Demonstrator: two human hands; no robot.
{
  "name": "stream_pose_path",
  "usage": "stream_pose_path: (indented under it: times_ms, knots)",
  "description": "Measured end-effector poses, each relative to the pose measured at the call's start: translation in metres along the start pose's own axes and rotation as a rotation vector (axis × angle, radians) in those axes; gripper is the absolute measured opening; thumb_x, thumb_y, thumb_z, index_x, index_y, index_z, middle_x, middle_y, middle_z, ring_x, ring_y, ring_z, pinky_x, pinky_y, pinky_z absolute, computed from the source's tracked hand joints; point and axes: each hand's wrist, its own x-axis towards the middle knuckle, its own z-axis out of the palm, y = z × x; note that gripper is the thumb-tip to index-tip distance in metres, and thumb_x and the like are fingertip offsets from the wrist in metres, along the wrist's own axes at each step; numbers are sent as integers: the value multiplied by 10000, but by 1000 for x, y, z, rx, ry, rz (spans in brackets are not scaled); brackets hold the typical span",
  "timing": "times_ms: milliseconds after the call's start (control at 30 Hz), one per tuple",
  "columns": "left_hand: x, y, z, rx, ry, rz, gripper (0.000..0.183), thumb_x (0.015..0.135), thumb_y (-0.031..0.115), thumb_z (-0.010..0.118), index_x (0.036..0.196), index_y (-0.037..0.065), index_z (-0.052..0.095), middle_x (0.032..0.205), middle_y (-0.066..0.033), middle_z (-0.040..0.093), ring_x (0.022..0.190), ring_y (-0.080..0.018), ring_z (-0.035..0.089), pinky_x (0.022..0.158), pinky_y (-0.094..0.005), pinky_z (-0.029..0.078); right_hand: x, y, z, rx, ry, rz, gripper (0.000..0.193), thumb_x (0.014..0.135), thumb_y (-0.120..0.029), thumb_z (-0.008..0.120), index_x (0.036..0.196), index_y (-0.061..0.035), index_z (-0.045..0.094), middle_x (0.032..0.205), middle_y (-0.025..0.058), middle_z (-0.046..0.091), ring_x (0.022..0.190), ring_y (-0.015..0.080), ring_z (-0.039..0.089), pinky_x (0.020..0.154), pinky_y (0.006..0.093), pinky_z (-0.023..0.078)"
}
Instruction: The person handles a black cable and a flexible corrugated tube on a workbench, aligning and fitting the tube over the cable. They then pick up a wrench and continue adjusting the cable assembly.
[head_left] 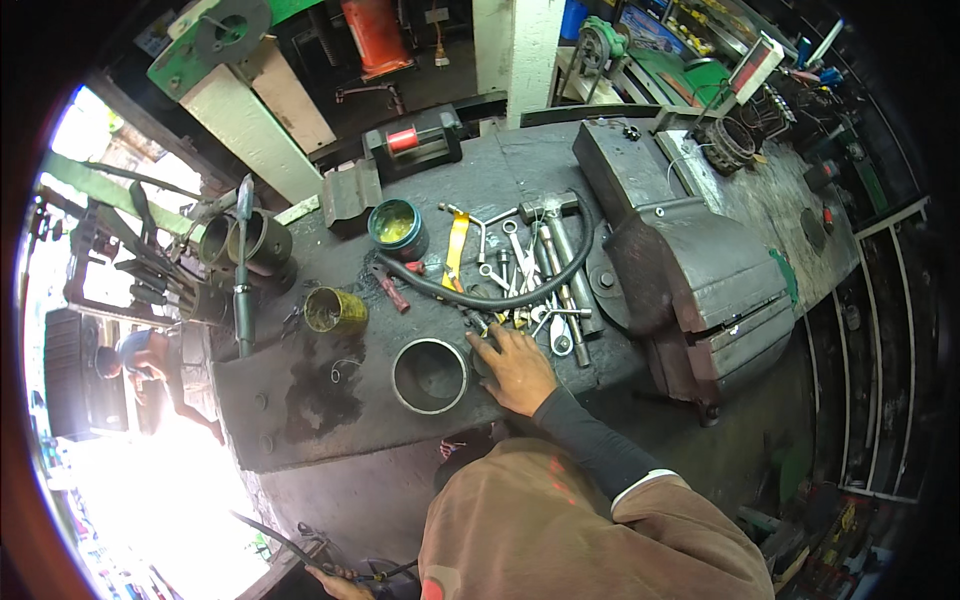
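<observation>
My right hand (515, 372) rests palm down with its fingers spread at the near side of the tool pile, holding nothing. Beside its fingertips lie several wrenches (511, 242), a ratchet (561, 338) and a hammer (562, 240). A thick black hose (480, 297) curves round these tools. Just left of the hand stands a short metal cylinder (430, 375), its open end up. Low at the left, beneath the bench edge, my left hand (342, 584) is closed around a long thin black hose-like thing (275, 535); its fingers show only in part.
A large grey vise (700, 290) stands right on the metal bench (270, 400). Further left are a yellow can (335, 311), a blue-green tin (397, 228) with yellowish contents, and red-handled pliers (394, 290). Upright tools fill holders (262, 245). Another person (150, 365) crouches outside at left.
</observation>
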Motion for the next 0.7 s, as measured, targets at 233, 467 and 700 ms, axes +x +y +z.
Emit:
stream_pose_path:
  times_ms: [233, 467, 700]
  knots:
    - [4, 1, 11, 27, -12, 18, 397, 951, 490, 597, 1005, 97, 578, 826, -34, 504, 699, -157, 462, 651, -316, 374, -18, 46, -16, 76, 184, 209, 648, 845, -219, 777, 1443, -109, 550, 1365, 173, 571, 1220, 375, 554, 1022, 492, 454]
    - [-12, 11, 20, 95, -79, 89, 342, 941, 295, 613, 1169, 41, 587, 1019, -121, 604, 892, -219, 573, 843, -348, 448, 11, 66, -14, -271, 161, 361, 595, 897, -257, 696, 1465, -157, 547, 1410, 143, 573, 1220, 324, 551, 1043, 491, 404]
    - [-83, 36, 31, 316, -269, 396, 420, 930, 99, 629, 1333, -16, 596, 1211, -208, 704, 1085, -281, 684, 1035, -380, 521, 74, 41, 15, -71, 63, 263, 587, 860, -109, 634, 1443, -112, 562, 1459, 220, 537, 1246, 387, 548, 1084, 492, 427]
